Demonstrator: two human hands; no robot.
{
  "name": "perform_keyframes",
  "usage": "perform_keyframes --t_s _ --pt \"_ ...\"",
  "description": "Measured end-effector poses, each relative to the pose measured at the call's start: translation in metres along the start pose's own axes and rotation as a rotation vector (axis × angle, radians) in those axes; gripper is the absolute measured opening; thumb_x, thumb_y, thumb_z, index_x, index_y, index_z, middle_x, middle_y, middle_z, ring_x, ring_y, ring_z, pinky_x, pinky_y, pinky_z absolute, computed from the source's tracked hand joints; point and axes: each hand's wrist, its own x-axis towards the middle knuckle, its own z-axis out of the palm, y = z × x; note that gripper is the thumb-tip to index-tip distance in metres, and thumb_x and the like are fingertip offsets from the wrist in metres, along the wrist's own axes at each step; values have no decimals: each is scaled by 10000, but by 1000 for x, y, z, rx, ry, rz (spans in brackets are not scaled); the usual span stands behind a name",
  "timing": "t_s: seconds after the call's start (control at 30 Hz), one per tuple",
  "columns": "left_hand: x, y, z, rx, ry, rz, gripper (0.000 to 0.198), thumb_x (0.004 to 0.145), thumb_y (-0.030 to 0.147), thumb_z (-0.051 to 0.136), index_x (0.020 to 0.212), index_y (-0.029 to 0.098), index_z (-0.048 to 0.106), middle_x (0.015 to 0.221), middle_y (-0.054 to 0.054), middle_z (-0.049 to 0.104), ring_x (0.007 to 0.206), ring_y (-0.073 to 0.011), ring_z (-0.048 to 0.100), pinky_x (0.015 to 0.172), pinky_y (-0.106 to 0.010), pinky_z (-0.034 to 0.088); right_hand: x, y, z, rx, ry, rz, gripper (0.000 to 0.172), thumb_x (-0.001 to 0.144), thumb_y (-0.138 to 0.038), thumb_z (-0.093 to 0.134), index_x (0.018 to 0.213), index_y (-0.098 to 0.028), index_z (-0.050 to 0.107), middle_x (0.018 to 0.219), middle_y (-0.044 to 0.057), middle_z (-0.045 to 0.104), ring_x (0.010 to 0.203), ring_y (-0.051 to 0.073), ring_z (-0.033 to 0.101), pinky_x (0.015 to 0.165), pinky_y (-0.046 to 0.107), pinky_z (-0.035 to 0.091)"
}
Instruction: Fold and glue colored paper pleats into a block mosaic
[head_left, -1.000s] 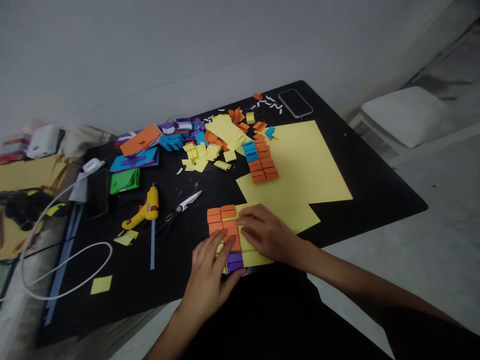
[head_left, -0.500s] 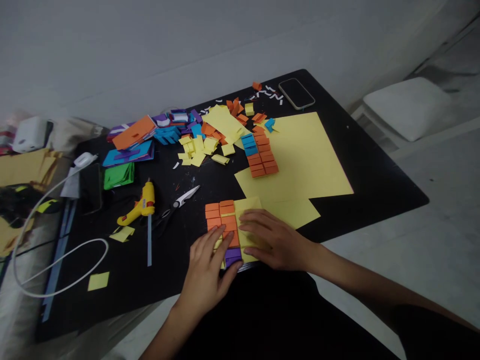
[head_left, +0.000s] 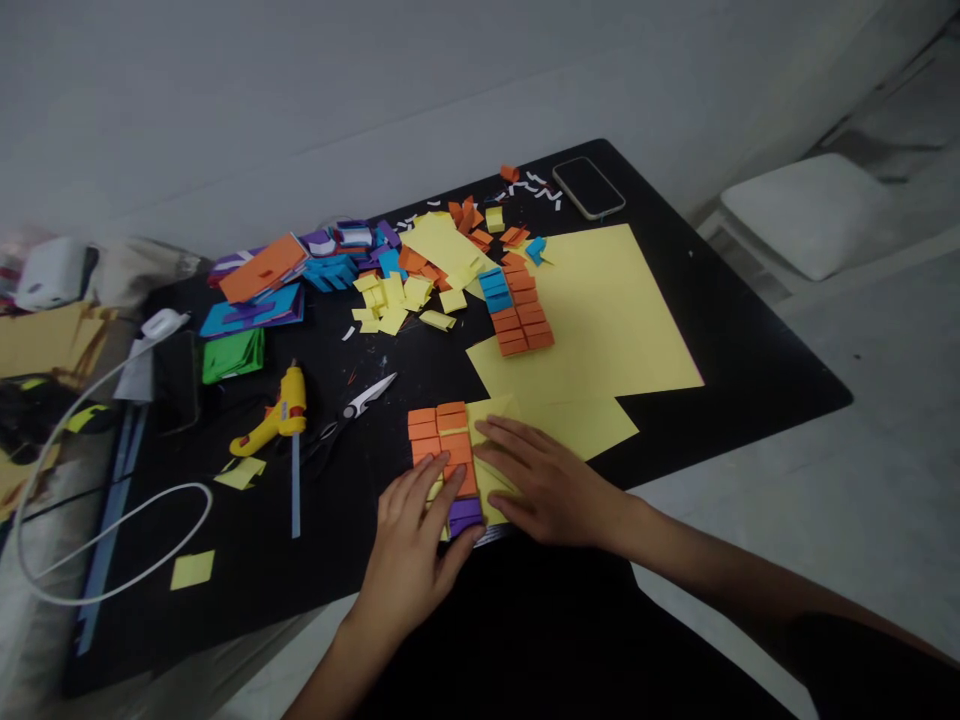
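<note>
A small yellow card covered with orange and purple paper tiles (head_left: 447,440) lies at the near edge of the black table (head_left: 750,340). My left hand (head_left: 412,540) rests flat on its lower left part, fingers stretched over the tiles. My right hand (head_left: 544,480) lies flat on the card's right side, fingers spread and pointing left. Neither hand holds anything. A second tiled strip of orange and blue pieces (head_left: 517,310) sits on the large yellow sheet (head_left: 607,320) farther back.
Scissors (head_left: 352,410) and a yellow glue gun (head_left: 274,422) with a white cable (head_left: 112,560) lie to the left. Heaps of cut yellow, orange, blue, purple and green paper (head_left: 337,280) fill the far left. A phone (head_left: 589,187) lies at the far edge.
Both hands stay pressed on the tiled card. My right hand's fingers have spread and shifted slightly toward me. The view has tilted a little, so the table sits lower left.
</note>
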Motion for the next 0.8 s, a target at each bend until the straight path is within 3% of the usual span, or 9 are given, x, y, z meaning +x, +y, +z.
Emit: perform_keyframes --t_s 0.43,0.6,0.67,0.73,0.8 --pt "-2 -1 0 -35 -1 -9 552 1012 359 661 1522 211 509 1530 -168 578 1400 -363 547 1134 -538 465 -1 -2 1 28 22 -1 480 992 -270 614 1448 -136 545 1594 215 521 1562 337 405 1255 563 429" --pt "-3 1 -2 -63 25 -24 611 1004 327 671 1572 236 467 1546 -164 560 1427 -367 522 1140 -540 478 5 0 -11 140 241 -16 386 1019 -296 624 1393 -218 561 1399 149 662 1393 288 590 1134 500 563" --pt "-3 2 -3 -74 45 -24 623 993 312 683 1574 243 470 1546 -161 557 1422 -364 525 1142 -533 480 16 11 -24 117 389 50 294 1030 -287 610 1320 -243 592 1279 122 707 1261 277 662 1079 482 588" --pt "-3 3 -4 -86 68 -27 613 988 296 683 1566 252 484 1543 -156 552 1414 -359 531 1136 -526 482 33 29 -40 14 504 222 242 1030 -301 589 1264 -241 611 1216 134 716 1200 315 671 1070 532 566" --pt "-3 3 -5 -97 98 -23 583 991 274 670 1549 252 503 1539 -155 548 1414 -353 530 1133 -521 479 55 51 -54 -61 535 439 363 998 -385 630 1297 -182 592 1275 205 671 1225 392 635 1063 598 534"
